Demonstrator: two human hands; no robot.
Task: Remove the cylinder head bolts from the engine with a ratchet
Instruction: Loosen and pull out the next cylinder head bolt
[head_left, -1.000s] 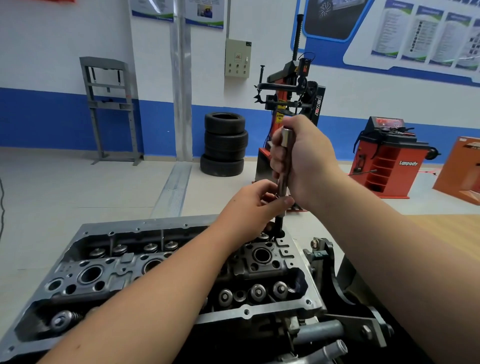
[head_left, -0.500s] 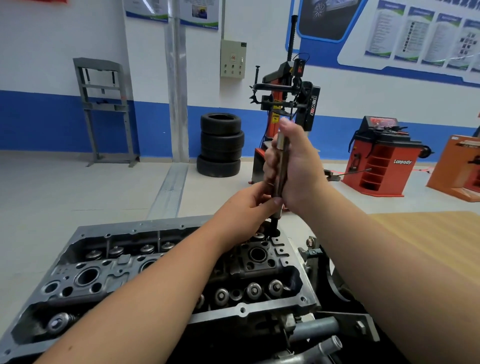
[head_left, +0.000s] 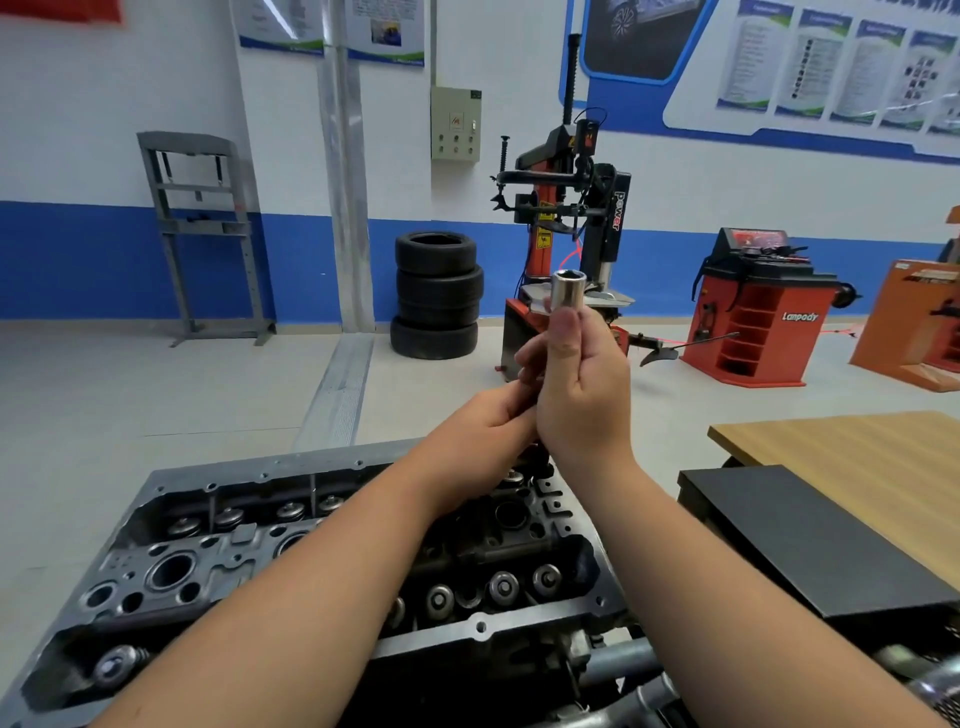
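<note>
— Chrome socket (head_left: 568, 289) sticks up open-end-first out of your right hand (head_left: 582, 400); your fingers and thumb are clenched round the tool below it.

— And my left hand (head_left: 480, 431)?

— Your left sits just below and against the right, fingers curled in toward the tool's lower part. What they grip is hidden behind the right hand, so I cannot tell exactly what you hold there.

— Where is the tool relative to the engine (head_left: 322, 566)?

— You hold it upright above the far right corner of the cylinder head, lifted off it. The lower end is hidden by your hands.

— The bolts?

— I cannot pick them out for certain. You can see rows of round valve tops (head_left: 504, 587) along the near side and another row (head_left: 260, 514) along the far side, with dark round bores between.

— What else is around me?

— A wooden counter (head_left: 852, 457) to your right with a black slab (head_left: 800, 535) at its near edge. Across the floor stand stacked tyres (head_left: 437, 293), a red tyre changer (head_left: 566, 208), a red balancer (head_left: 753, 306) and a grey press frame (head_left: 202, 228) by the blue-banded wall.
</note>
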